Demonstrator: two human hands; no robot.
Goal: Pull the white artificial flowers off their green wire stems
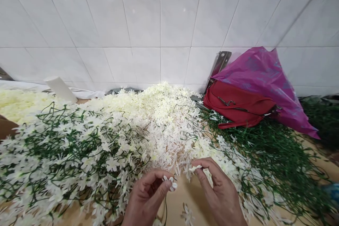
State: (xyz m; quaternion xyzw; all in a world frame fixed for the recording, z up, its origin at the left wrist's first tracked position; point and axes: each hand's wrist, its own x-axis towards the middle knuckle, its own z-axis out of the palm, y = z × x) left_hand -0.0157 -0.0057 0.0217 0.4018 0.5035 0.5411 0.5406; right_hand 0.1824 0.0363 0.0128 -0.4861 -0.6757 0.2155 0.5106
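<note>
Near the front edge of the view, my left hand pinches a small white artificial flower between thumb and fingers. A dark green stem hangs below that hand. To its right, my right hand is closed on a white artificial flower, held between thumb and forefinger. The two hands are a little apart. Below and between them a loose white flower lies on the tan tabletop. Right behind the hands spreads a pile of white petals and thin white pieces.
White flowers on green stems are heaped at left. Pale yellow blossoms lie at the back. Bare green stems fill the right side. A red bag and a purple plastic bag rest by the tiled wall. A white roll stands back left.
</note>
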